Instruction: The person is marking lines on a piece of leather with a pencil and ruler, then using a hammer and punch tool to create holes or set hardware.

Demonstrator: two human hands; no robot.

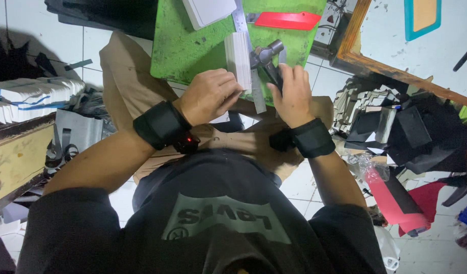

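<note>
White floor tiles surround a seated person whose lap carries a green cutting mat, the landmark for all positions below. At the mat's near edge stands a white stack of cards, upright on its long edge. The left hand, at the same near edge, pinches the stack's lower end between thumb and fingers. Just right of the stack, the right hand is clenched around the dark handle of a hammer, whose metal head rests against the stack's side. A steel ruler lies beneath, running from the mat's far edge to its near edge; a red blade-shaped piece sits at the far edge. Good practice would probably be short, light taps with the stack held square and fingertips kept below the hammer head.
</note>
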